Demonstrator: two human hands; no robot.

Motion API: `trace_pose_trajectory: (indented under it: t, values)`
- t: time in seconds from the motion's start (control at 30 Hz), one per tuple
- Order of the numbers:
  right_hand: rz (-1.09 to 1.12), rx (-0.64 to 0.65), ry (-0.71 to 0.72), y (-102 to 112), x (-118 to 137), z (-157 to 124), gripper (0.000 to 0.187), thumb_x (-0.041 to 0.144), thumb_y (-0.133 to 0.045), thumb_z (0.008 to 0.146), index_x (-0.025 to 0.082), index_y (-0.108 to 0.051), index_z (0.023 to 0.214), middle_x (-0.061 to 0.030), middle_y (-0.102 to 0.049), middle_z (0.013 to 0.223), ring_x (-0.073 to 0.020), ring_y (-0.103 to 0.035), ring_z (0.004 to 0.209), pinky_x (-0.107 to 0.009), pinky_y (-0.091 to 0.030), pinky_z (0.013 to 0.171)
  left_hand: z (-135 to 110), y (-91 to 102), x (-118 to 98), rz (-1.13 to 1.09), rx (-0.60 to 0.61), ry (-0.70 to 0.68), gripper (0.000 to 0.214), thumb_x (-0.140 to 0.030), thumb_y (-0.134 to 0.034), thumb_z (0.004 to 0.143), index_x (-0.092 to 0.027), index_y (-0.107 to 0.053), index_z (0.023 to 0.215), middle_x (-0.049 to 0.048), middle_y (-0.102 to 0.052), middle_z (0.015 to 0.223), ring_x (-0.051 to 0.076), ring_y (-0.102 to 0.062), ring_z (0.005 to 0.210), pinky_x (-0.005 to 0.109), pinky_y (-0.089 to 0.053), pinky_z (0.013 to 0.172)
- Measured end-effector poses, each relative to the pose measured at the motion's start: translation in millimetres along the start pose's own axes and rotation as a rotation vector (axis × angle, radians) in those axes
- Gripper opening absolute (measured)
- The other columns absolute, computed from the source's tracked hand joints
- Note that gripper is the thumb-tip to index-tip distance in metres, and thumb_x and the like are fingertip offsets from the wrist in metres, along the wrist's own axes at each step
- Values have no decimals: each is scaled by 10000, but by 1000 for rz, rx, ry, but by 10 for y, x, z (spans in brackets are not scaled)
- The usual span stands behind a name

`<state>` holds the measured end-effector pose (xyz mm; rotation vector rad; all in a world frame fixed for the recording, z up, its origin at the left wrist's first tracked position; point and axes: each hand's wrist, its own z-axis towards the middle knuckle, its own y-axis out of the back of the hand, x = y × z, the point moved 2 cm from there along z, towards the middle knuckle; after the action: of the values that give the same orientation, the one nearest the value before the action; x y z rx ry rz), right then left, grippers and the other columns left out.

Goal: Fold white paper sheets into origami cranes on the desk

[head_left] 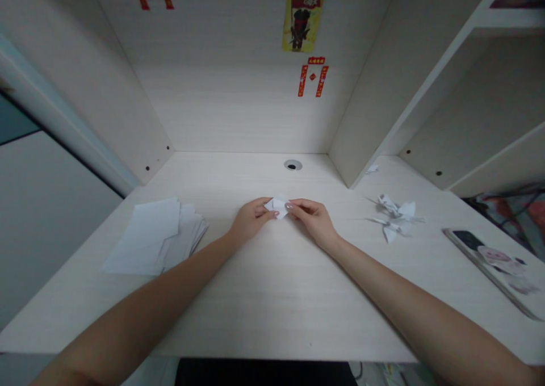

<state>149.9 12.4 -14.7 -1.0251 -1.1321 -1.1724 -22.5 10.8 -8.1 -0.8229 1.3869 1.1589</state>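
A small folded piece of white paper [277,206] is held between both my hands over the middle of the pale wooden desk [272,295]. My left hand [250,219] pinches its left side with fingers closed. My right hand [312,218] pinches its right side, thumb and fingers pressed together on it. Both forearms reach in from the front edge.
A stack of white paper sheets [155,236] lies at the left. Folded white paper cranes [394,217] sit at the right, beside a phone [494,265] near the right edge. A cable hole [292,164] is at the back. Shelf panels rise on both sides.
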Motion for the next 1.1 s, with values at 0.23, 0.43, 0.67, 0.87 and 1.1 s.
trace_pose_trajectory:
  t: [0.23,0.43,0.67,0.87,1.1]
  values:
    - [108,-46,-6,-44,64,-60,275,399,-685,688,181,-694,855,-48,-713,723,-170,-652,665,-309,-508,689,-23,-24,-37,-96,-17,20,471,-318,-659,712,-138,-557,1135,66,-700,835,161,-642,778,265,-475,742]
    - [-41,-57,156,5,35,-41,229,330,-687,693,200,-707,881,-63,-711,907,-196,-652,803,-330,-503,774,-35,-12,-66,-160,-61,15,636,-261,-665,707,-188,-426,1292,33,-697,822,149,-648,788,264,-474,776]
    - [-89,-16,165,29,-71,-7,206,302,-673,706,202,-706,883,-60,-708,893,-194,-647,788,-319,-503,747,-22,-4,-64,-122,-54,-10,513,-248,-680,685,-165,-541,1172,77,-688,934,161,-649,804,247,-480,726]
    - [-53,8,152,17,-63,-7,218,326,-675,703,192,-697,874,-61,-707,821,-193,-652,760,-310,-508,713,-26,2,-68,-82,-51,-7,322,-273,-687,671,-147,-643,964,65,-702,852,160,-650,766,246,-477,698]
    - [-6,19,104,-1,-28,-20,226,356,-705,664,187,-694,814,-59,-713,802,-189,-663,733,-307,-515,695,-32,8,-54,-99,-85,55,269,-272,-712,636,-145,-662,867,49,-704,770,154,-646,702,243,-469,642]
